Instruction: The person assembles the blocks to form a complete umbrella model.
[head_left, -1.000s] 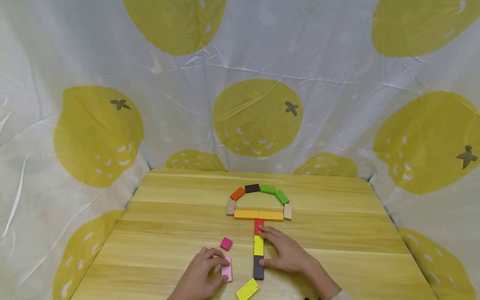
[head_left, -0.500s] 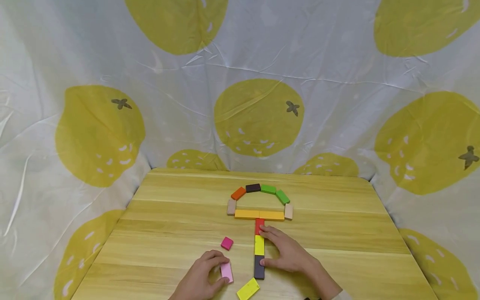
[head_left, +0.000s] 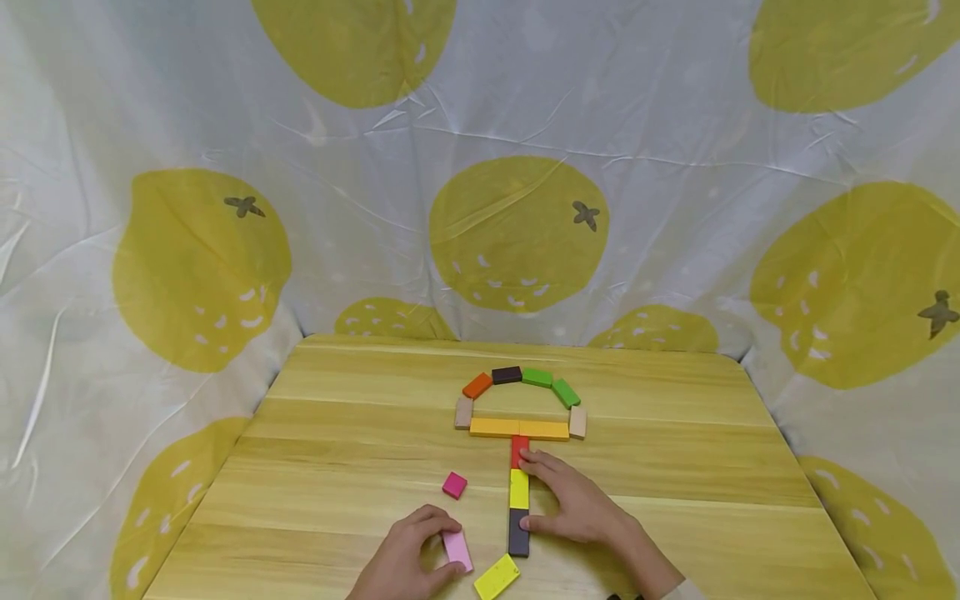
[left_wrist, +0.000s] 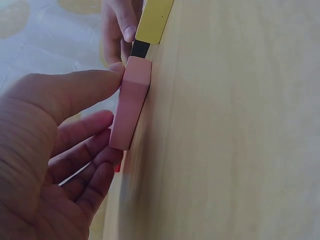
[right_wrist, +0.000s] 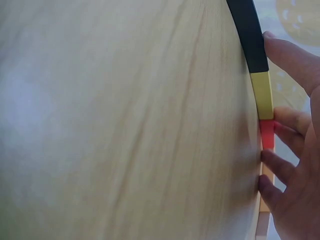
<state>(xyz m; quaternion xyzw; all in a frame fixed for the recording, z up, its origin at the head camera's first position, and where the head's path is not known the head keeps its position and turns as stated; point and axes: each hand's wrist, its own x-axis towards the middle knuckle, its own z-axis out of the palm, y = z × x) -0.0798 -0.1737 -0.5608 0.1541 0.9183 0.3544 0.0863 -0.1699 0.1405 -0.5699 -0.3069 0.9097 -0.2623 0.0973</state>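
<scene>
My left hand [head_left: 408, 554] pinches a pink wooden block [head_left: 458, 552] by its two ends, thumb at the near end and fingertips at the far one. The block lies slightly slanted, left of a straight column of blocks. That column runs from a red block [head_left: 517, 447] through a yellow block [head_left: 519, 490] to a black block [head_left: 518, 537]. Along its right side lies my right hand [head_left: 581, 508], thumb touching the black block and fingertips on the red one. In the right wrist view its fingers [right_wrist: 290, 120] are spread and loosely bent.
Two orange-yellow bars [head_left: 493, 427] cross the column's top, under an arch of orange, black, green [head_left: 537, 378] and plain wood [head_left: 577, 422] blocks. A small magenta block [head_left: 454, 485] lies beyond the left hand; a loose yellow block [head_left: 497, 577] is near the column's foot.
The pink block has turned from nearly straight to a slant, its near end swung right and toward the body. My left hand shifted slightly with it; the right hand stayed put.
</scene>
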